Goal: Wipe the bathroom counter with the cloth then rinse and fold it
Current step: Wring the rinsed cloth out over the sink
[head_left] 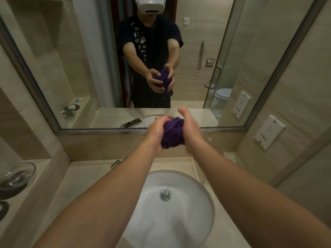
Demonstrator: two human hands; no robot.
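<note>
A purple cloth (172,134) is bunched into a ball, held in the air in front of the mirror, above the far rim of the white sink (197,187). My left hand (156,131) grips its left side with the fingers curled over the top. My right hand (189,127) presses against its right side, fingers partly spread at the top. Both forearms look wet. The beige counter (86,178) surrounds the sink.
A chrome faucet (115,163) sits at the back left of the sink, mostly hidden by my left arm. A glass dish (17,176) stands on the left ledge. The mirror (71,68) fills the wall ahead. Wall sockets (269,131) are at the right.
</note>
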